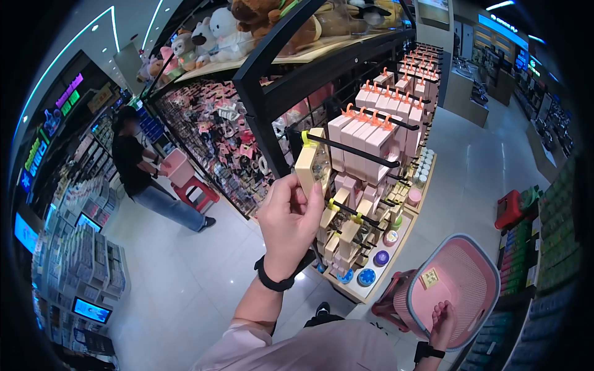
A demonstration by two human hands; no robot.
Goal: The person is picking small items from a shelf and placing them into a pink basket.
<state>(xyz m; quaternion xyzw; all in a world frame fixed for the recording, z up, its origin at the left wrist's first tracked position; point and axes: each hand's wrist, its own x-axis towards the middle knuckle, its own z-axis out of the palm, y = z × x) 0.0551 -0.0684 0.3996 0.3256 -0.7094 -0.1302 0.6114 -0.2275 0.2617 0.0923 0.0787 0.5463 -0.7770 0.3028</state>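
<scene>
Yellow box (310, 164), slightly tilted, is pinched between the thumb and fingers of our left hand (288, 209), its tab at a black hook (365, 154); just right of it hang pink boxes (366, 141); lower down stand round tubs (366, 277). Farther right, a yellow packet (429, 279) lies in our pink basket (473, 272); our right hand (443, 316) is at the basket, fingers curled; we cannot tell whether they hold anything.

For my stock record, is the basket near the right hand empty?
No, a small yellow item lies inside the pink basket.
</scene>
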